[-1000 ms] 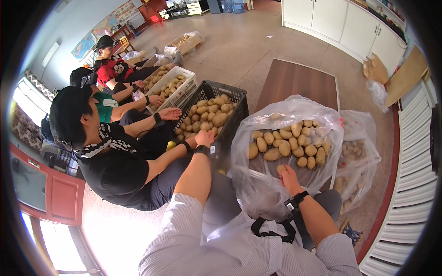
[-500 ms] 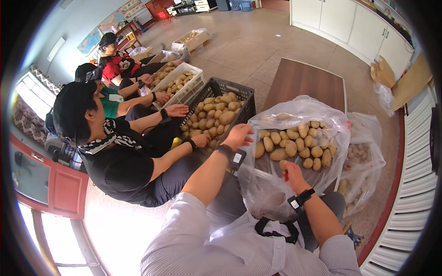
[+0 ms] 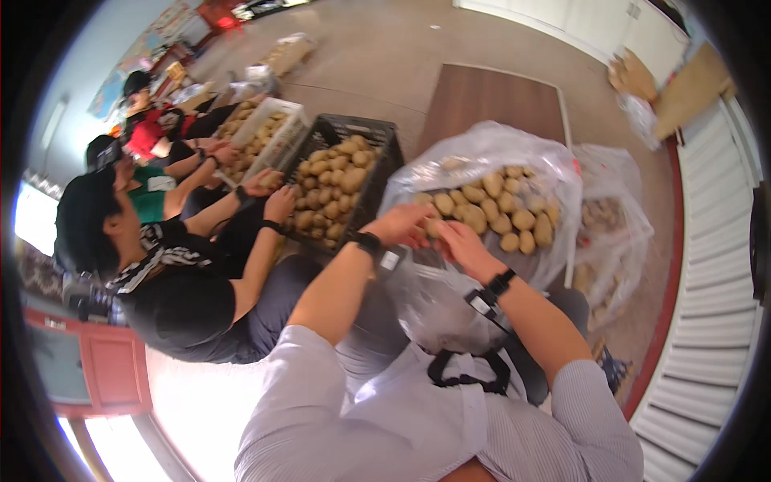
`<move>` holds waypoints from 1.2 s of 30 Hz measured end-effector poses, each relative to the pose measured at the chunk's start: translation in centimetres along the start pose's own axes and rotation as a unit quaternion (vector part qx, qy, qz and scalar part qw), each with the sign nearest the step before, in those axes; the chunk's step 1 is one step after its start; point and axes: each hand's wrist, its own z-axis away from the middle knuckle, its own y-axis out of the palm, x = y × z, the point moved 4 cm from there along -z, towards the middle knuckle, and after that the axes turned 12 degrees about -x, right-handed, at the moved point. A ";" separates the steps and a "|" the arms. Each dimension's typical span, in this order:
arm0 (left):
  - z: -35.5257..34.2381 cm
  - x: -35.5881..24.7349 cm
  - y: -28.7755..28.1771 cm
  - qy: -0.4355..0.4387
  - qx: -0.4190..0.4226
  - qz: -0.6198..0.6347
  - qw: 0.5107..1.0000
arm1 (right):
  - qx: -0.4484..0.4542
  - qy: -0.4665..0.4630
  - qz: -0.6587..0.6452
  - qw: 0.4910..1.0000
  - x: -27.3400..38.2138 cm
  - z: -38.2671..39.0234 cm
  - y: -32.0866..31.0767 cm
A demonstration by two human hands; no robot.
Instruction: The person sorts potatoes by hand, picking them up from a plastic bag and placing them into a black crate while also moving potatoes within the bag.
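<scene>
At the near rim of the clear potato bag [image 3: 482, 161], left hand [image 3: 405, 225] and right hand [image 3: 458, 239] side by side — both curled on plastic.

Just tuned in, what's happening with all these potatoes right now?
The person wearing the camera has both hands at the near rim of a big clear plastic bag full of potatoes: left hand and right hand sit close together among them. To the left, co-workers sit by a black crate and a white crate of potatoes, one co-worker's hand at the black crate's edge.
</scene>
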 end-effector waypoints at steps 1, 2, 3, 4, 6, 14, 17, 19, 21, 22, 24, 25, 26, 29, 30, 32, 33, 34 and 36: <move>0.0 0.0 0.0 -0.003 0.017 0.002 1.000 | 0.001 -0.014 0.015 1.000 0.1 -0.2 0.4; -0.2 0.1 -0.1 -0.022 0.030 0.008 0.999 | -0.003 0.003 -0.008 1.000 0.1 -0.1 0.9; -0.5 0.0 0.1 -0.036 0.029 0.005 0.999 | -0.010 0.017 -0.030 0.999 0.1 -0.1 1.0; -0.5 0.1 0.3 -0.040 0.034 0.009 0.999 | -0.024 0.022 -0.029 0.999 0.1 0.0 0.8; -0.8 0.3 0.5 -0.044 0.046 0.012 0.998 | 0.005 0.004 -0.029 1.000 0.2 0.2 0.8; -1.3 1.2 0.0 -0.059 0.031 -0.026 0.997 | -0.044 -0.030 0.029 0.998 -0.7 0.6 0.0; -1.6 1.4 -0.4 -0.062 0.022 -0.007 0.998 | -0.068 -0.040 0.063 0.995 -2.0 0.5 -1.1; -1.8 1.1 -0.5 -0.066 0.014 0.016 0.998 | -0.082 -0.047 0.091 0.991 -3.1 0.5 -2.3; -2.1 1.4 -1.8 -0.061 -0.010 0.056 0.997 | -0.127 -0.182 0.202 0.954 -2.7 1.0 -3.0; -2.2 1.6 -2.4 -0.061 -0.013 0.056 0.996 | -0.124 -0.183 0.201 0.954 -3.0 1.0 -3.3; -2.6 2.0 -3.6 -0.059 -0.042 0.074 0.995 | -0.162 -0.158 0.256 0.940 -3.9 0.9 -4.5; -2.7 2.3 -4.0 -0.058 -0.046 0.074 0.995 | -0.159 -0.160 0.255 0.940 -4.1 0.9 -4.8; -3.1 2.6 -4.4 -0.046 -0.054 0.091 0.993 | -0.177 -0.166 0.276 0.930 -4.5 0.9 -5.5; -3.5 3.6 -6.8 -0.032 -0.079 0.129 0.988 | -0.204 -0.202 0.326 0.901 -3.9 1.0 -5.7; -3.5 3.6 -7.0 -0.037 -0.075 0.149 0.985 | -0.228 -0.219 0.360 0.878 -3.5 1.2 -5.8; -3.5 3.6 -7.3 -0.036 -0.110 0.171 0.978 | -0.236 -0.223 0.374 0.869 -2.9 1.3 -5.9; -3.4 3.8 -7.9 -0.035 -0.138 0.193 0.971 | -0.250 -0.223 0.391 0.857 -2.2 1.4 -5.8; -3.2 3.9 -8.5 -0.031 -0.148 0.201 0.968 | -0.239 -0.202 0.400 0.862 -1.9 1.3 -5.4; -3.1 4.2 -9.3 -0.034 -0.177 0.216 0.960 | -0.232 -0.221 0.410 0.854 -1.1 1.4 -5.0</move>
